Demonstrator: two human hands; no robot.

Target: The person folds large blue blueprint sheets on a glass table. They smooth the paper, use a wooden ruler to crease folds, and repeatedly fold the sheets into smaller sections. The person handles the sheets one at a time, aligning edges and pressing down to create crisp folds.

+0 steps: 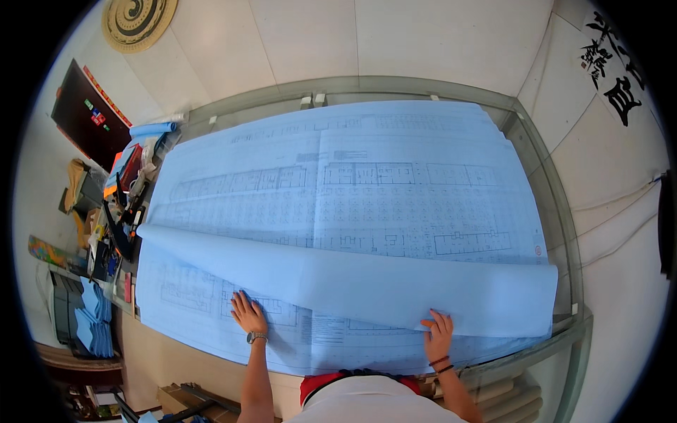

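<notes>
Large blue drawing sheets (367,211), printed with building plans, lie stacked over a big table. The top sheet's near part is folded back on itself, and its plain underside shows as a wide flap (395,285). My left hand (249,315) rests flat with fingers spread on the printed sheet left of the flap's near edge, a watch on its wrist. On the flap's near edge at the right lies my right hand (438,335), fingers stretched out and apart, dark beads round the wrist. Neither hand appears to grip the paper.
A greenish glass table rim (557,211) runs round the sheets. Left of them stand a black stapler-like tool (118,229), a rolled blue sheet (153,129) and mixed clutter. Folded blue sheets (94,324) sit at the far left. Pale rolls (508,402) lie below the table's right side.
</notes>
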